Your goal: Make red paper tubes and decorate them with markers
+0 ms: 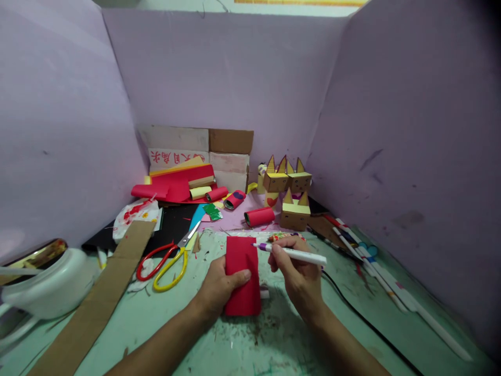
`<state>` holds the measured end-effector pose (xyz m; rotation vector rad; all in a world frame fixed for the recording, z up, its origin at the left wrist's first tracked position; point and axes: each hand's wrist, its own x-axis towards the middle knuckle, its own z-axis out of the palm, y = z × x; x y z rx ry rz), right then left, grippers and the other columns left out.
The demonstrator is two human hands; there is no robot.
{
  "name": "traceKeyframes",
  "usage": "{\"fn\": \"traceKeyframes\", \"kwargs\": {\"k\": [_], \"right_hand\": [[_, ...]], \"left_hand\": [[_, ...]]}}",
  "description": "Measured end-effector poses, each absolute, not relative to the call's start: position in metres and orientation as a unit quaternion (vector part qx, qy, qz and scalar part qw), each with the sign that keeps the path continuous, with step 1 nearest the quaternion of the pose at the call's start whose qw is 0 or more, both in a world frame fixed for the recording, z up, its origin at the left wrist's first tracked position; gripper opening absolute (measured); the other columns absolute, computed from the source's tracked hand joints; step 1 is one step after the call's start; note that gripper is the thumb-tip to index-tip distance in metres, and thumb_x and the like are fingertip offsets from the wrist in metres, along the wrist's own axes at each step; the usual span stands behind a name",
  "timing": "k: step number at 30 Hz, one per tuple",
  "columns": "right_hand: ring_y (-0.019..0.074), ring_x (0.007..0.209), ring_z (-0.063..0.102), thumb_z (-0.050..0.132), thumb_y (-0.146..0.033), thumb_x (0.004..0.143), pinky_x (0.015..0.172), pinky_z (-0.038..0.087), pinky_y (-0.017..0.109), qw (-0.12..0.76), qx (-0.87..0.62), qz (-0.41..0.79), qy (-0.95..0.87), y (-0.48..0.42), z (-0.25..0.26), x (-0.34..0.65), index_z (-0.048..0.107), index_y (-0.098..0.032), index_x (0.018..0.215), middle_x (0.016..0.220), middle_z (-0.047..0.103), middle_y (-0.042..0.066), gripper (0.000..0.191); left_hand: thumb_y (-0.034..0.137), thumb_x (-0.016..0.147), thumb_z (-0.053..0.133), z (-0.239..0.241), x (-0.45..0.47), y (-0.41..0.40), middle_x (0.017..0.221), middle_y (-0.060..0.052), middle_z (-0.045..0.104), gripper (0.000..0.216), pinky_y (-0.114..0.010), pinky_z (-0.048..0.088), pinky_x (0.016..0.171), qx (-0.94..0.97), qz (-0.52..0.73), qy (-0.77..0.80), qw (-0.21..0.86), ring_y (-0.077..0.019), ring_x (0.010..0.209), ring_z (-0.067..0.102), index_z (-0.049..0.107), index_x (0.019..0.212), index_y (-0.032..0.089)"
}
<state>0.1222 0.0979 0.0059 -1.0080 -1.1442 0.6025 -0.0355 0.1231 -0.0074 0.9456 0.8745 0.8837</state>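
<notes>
My left hand (219, 284) grips a red paper piece (241, 261) over the table, its thumb lying across the front. Whether the paper is flat or folded I cannot tell. Between the fingers of my right hand (295, 271) is a white marker (303, 256) with a purple tip. That tip points left at the upper right edge of the red paper; contact is hard to make out. Behind the paper, a small white cylindrical piece (265, 294), perhaps a cap, shows low on the right.
Scissors (172, 256) with red and yellow handles lie open to the left, beside a cardboard strip (102, 297). Red-covered tubes (259, 216) and cardboard boxes with pointed ears (295, 215) stand behind. Along the right are several markers (376, 266) and a black cable (360, 318).
</notes>
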Motion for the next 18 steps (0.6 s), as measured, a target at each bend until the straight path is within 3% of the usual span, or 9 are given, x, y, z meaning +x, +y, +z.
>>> {"fn": "traceKeyframes", "kwargs": {"k": [5,14,18], "right_hand": [[0.0135,0.054,0.052,0.059,-0.031,0.090,0.052,0.041,0.028,0.662,-0.478,0.178,-0.549,0.0999,0.0008,0.1217,0.060,-0.022,0.077,0.061,0.056,-0.003,0.015],[0.0144,0.057,0.054,0.056,-0.028,0.092,0.054,0.042,0.028,0.652,-0.475,0.124,-0.578,0.1051,-0.0024,0.1221,0.057,-0.022,0.078,0.063,0.055,-0.002,0.015],[0.0148,0.059,0.055,0.055,-0.027,0.092,0.055,0.042,0.029,0.652,-0.476,0.105,-0.581,0.1042,-0.0019,0.1245,0.057,-0.022,0.078,0.065,0.056,-0.002,0.016]], "left_hand": [[0.037,0.050,0.090,-0.0064,-0.0346,0.1240,0.075,-0.006,0.073,0.052,-0.031,0.055,0.060,0.439,0.408,0.407,0.690,-0.0205,0.063,0.066,0.067,0.090,0.011],[0.036,0.050,0.091,-0.0040,-0.0330,0.1220,0.068,-0.003,0.072,0.051,-0.028,0.055,0.054,0.425,0.415,0.398,0.700,-0.0198,0.059,0.067,0.065,0.086,0.012],[0.034,0.054,0.090,-0.0065,-0.0332,0.1226,0.077,-0.008,0.076,0.054,-0.042,0.061,0.066,0.402,0.398,0.379,0.733,-0.0278,0.067,0.072,0.064,0.095,0.012]]}}
